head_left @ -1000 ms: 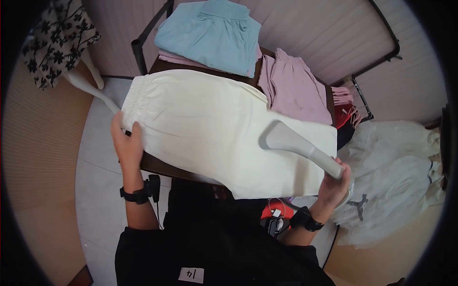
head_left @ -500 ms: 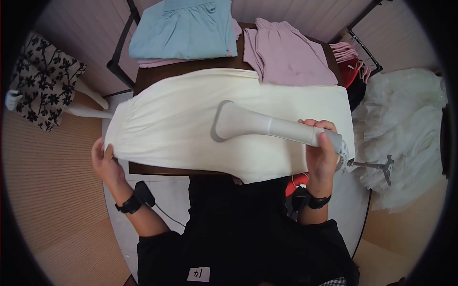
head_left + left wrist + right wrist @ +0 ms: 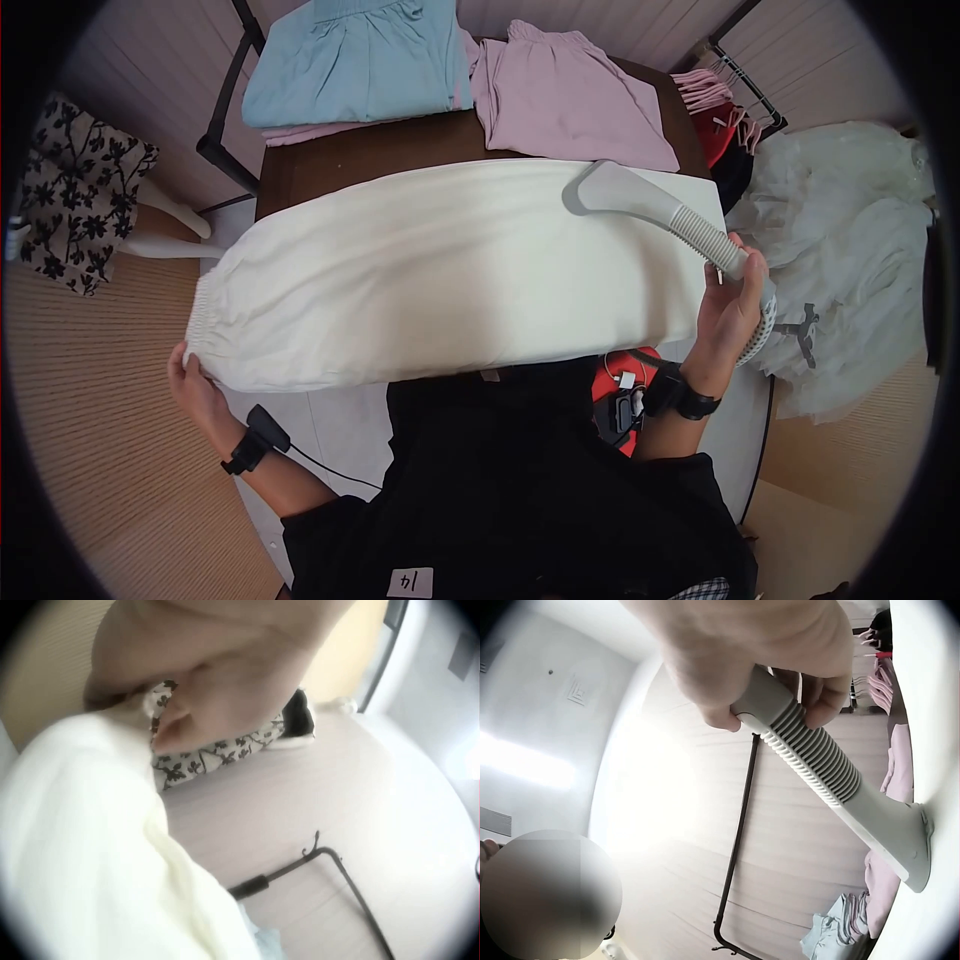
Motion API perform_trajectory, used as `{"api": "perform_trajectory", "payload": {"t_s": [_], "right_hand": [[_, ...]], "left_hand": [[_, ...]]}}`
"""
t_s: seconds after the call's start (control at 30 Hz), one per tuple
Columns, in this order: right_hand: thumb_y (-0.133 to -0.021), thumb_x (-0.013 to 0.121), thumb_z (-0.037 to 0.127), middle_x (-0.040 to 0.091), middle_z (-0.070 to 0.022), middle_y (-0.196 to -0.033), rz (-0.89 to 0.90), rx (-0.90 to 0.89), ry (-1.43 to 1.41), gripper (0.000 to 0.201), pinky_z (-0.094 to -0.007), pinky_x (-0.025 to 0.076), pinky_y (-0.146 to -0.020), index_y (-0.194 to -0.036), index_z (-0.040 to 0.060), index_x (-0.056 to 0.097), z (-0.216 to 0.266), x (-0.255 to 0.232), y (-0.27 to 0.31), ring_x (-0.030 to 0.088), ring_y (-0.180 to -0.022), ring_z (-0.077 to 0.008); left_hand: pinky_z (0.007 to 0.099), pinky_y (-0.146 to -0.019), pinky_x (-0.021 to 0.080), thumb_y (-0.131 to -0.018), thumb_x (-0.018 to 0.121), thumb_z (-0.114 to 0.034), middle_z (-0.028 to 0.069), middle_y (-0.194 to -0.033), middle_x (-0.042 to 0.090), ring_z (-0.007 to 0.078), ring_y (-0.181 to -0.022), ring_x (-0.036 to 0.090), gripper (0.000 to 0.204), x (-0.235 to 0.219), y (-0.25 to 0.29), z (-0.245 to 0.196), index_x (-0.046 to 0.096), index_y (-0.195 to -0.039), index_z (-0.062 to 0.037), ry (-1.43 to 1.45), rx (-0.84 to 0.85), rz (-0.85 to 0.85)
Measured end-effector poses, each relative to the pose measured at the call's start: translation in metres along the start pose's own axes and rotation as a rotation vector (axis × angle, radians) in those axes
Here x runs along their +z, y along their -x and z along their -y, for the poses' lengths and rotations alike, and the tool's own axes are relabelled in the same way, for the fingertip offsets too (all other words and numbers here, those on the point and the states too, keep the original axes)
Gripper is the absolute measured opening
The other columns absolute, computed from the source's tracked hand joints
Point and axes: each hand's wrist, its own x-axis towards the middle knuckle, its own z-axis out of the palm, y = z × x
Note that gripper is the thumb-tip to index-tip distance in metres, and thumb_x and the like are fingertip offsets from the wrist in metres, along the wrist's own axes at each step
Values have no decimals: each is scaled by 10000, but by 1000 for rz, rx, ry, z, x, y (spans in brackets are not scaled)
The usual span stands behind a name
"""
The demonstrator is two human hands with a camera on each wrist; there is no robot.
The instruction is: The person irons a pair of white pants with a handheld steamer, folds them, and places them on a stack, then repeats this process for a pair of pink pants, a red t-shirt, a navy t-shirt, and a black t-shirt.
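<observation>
Cream trousers (image 3: 430,290) with a gathered elastic waistband (image 3: 203,315) lie across the table, waist to the left. At the near corner of that waistband, my left hand (image 3: 203,398) pinches the cloth between thumb and fingers. My right hand (image 3: 728,312) grips the ribbed handle of a pale grey garment steamer (image 3: 640,200) near the trousers' right end. Its flat head is over the far right part of the cloth. In the right wrist view, the steamer (image 3: 817,765) slants down with its head right at the cream fabric.
Folded light blue trousers (image 3: 360,70) and folded pink trousers (image 3: 570,95) lie along the back of the brown table (image 3: 330,180). A white tulle dress (image 3: 840,260) hangs at the right, near pink hangers (image 3: 703,90). A mannequin in a floral skirt (image 3: 80,200) stands at the left.
The steamer head swept left over the trousers, then back right toward their far edge. My left hand has drawn the waistband nearer, and the trousers' near edge now hangs closer to my body.
</observation>
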Motion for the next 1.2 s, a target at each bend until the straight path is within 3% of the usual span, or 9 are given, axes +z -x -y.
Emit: {"api": "perform_trajectory", "payload": {"t_s": [0.1, 0.17, 0.23, 0.3, 0.4, 0.5, 0.63, 0.9, 1.2], "right_hand": [[-969, 574, 301, 617, -120, -1196, 132, 17, -35, 262, -391, 451, -970, -1117, 85, 556, 0, 10, 12, 578, -1124, -234], [-959, 578, 278, 631, -145, -1155, 355, 69, -83, 259, -417, 460, -978, -1118, 75, 552, -5, 28, 27, 593, -1118, -273], [-931, 608, 166, 637, -186, -1137, 450, 104, -134, 208, -424, 481, -968, -1089, 48, 538, -10, 54, 48, 615, -1069, -296], [-907, 618, 97, 636, -186, -1141, 545, 187, -169, 198, -409, 496, -947, -1079, 39, 537, -17, 71, 65, 613, -1067, -273], [-890, 642, 154, 645, -181, -1113, 584, 348, -176, 226, -440, 464, -990, -1062, 43, 548, -14, 80, 77, 606, -1107, -308], [-892, 627, 82, 653, -189, -1105, 550, 310, -188, 198, -384, 508, -924, -1063, 32, 540, -9, 65, 64, 621, -1036, -237], [-926, 586, 147, 670, -193, -1044, 391, 76, -99, 165, -429, 500, -936, -1037, 27, 565, 4, 3, 23, 638, -1020, -296], [-929, 616, 300, 663, -140, -1098, -197, -92, 7, 285, -384, 483, -924, -1052, 45, 596, 44, -138, -36, 622, -1056, -238], [-952, 614, 271, 659, -139, -1182, -240, -88, -77, 296, -345, 476, -905, -1133, 40, 576, 13, -85, -41, 606, -1075, -207]], "left_hand": [[324, -948, 462, -921, 574, -23, 160, -1200, 595, 251, -1084, 592, 290, 33, 33, -9, 578, -1205, 35, -294, -30, 76], [347, -1012, 413, -911, 630, -98, 174, -1255, 563, 256, -1171, 538, 396, 56, 51, -12, 543, -1271, 41, -913, 364, 156], [366, -1065, 360, -909, 642, -132, 210, -1333, 512, 283, -1257, 481, 467, 79, 66, -21, 506, -1322, 38, -970, 435, 251], [389, -1094, 329, -909, 652, -179, 249, -1427, 431, 333, -1324, 426, 525, 108, 89, -31, 477, -1366, 12, -478, 19, 578], [427, -1112, 304, -938, 607, -221, 298, -1451, 374, 413, -1350, 374, 580, 138, 115, -46, 397, -1443, -29, -811, 213, 673], [442, -1113, 299, -962, 562, -233, 324, -1441, 358, 438, -1348, 359, 599, 140, 117, -47, 336, -1484, -44, -1037, 382, 667], [451, -1118, 285, -982, 520, -256, 342, -1447, 324, 447, -1343, 353, 631, 142, 113, -49, 255, -1522, -65, -993, 335, 726], [412, -1134, 265, -1016, 458, -254, 303, -1479, 319, 393, -1371, 336, 632, 135, 64, -26, 180, -1524, -1, -934, 309, 822], [401, -1164, 211, -982, 533, -300, 315, -1518, 271, 389, -1441, 241, 643, 157, 77, -57, 297, -1480, 31, -1128, 405, 870]]}}
